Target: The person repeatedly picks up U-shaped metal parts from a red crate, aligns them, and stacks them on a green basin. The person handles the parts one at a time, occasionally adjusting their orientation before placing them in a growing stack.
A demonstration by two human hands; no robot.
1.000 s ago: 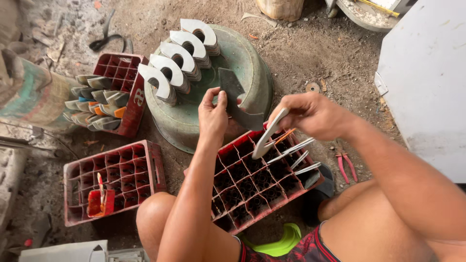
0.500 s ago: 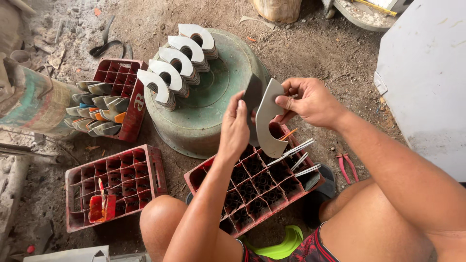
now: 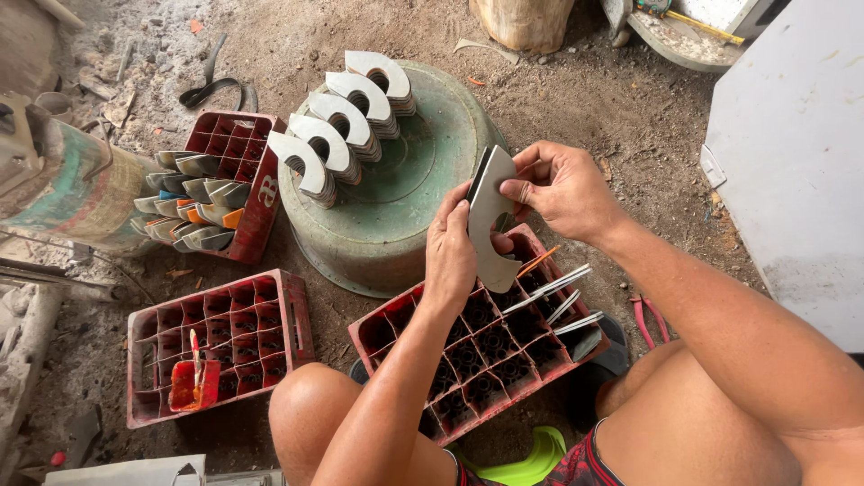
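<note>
Compared with half a second ago, both hands have closed in on the curved white piece (image 3: 490,216), which now stands upright between them with a thin dark piece (image 3: 479,175) against its back edge.

Far to the left of the left hand (image 3: 452,252), a red crate (image 3: 236,184) lies tipped on its side, filled with grey and white curved pieces and one orange one. Below it, a second red crate (image 3: 216,346) rests flat on the dirt and holds a small red part in one near cell. Just left of and beyond the left hand, an upturned green basin (image 3: 396,198) carries four stacks of white horseshoe-shaped pieces (image 3: 346,121) in a diagonal row.

Left hand: fingers curled, fingertips pressed on the left face and edge of the white piece; gripping. Right hand (image 3: 562,189): thumb and fingers pinching the upper right edge of the same piece; gripping. The piece is held directly above the third red crate (image 3: 477,337), which sits under both hands and against the person's knees. To the lower right of the hands, several pale flat strips (image 3: 558,292) stand slotted in that crate's cells.

Procedure note, as a judgement: keep the two layers flush along the curved edge, support from both sides, and apply even pinch pressure so neither layer slips.

Right of the right forearm, a pair of pink-handled pliers (image 3: 643,315) lies on the ground beside a grey panel (image 3: 792,162).
</note>
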